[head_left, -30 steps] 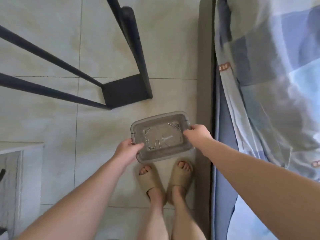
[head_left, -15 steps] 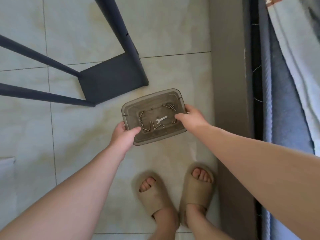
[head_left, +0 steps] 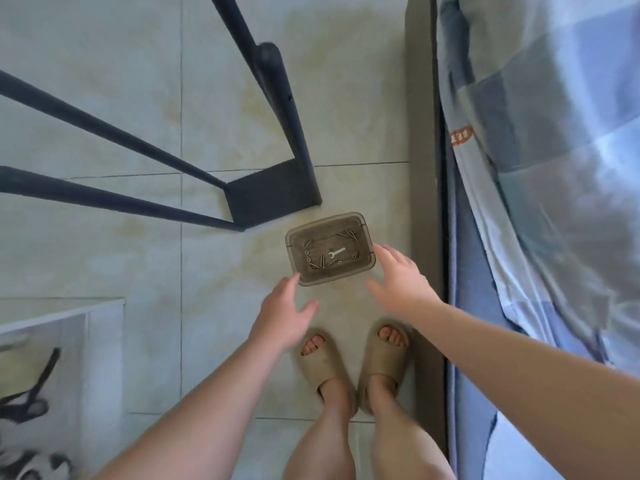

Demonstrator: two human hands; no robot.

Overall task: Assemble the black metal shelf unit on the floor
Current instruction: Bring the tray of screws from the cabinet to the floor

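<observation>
Tile floor [head_left: 104, 133], bed [head_left: 554, 168]; tray [head_left: 332, 278] by shelf frame [head_left: 273, 195]; left hand [head_left: 284, 317], right hand [head_left: 401, 282]: fingers [head_left: 386, 253] spread.

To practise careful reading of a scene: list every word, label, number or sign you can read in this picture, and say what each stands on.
On the orange patch sewn to the blue checked bedding: pale letters, turned sideways, too blurred to read.
On the tray, wrench, shelf frame and slippers: no writing can be seen.
</observation>
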